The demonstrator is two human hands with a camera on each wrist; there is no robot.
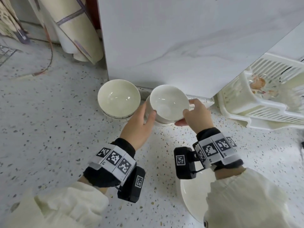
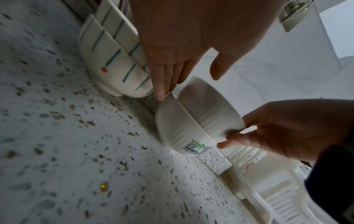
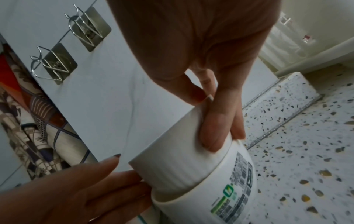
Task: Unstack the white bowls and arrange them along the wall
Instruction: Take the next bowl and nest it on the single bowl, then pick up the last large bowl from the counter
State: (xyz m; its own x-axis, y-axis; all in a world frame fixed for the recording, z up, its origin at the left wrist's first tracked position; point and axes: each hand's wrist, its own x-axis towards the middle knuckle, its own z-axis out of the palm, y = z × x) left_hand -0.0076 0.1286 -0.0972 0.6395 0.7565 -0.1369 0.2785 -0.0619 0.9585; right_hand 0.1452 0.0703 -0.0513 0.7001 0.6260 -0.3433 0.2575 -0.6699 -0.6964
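Note:
Two white ribbed bowls stand nested on the speckled counter by the wall. The upper bowl (image 1: 169, 102) (image 2: 208, 109) (image 3: 172, 171) is tilted and partly raised out of the lower bowl (image 2: 176, 128) (image 3: 220, 197), which carries a green and white label. My right hand (image 1: 189, 109) (image 3: 210, 121) pinches the upper bowl's right rim, thumb over the edge and fingers on the outside. My left hand (image 1: 148, 111) (image 2: 168, 84) lies against the left side of the stack with straight fingers; its index fingertip (image 2: 161, 97) touches the lower bowl's rim.
A stack of cream bowls with teal stripes (image 1: 118, 97) (image 2: 114, 60) sits just left of the white stack, against the wall panel (image 1: 164, 38). A white dish rack (image 1: 263, 102) stands at the right. A white plate (image 1: 194, 199) lies under my right wrist. Metal hooks (image 3: 55, 63) hang on the wall.

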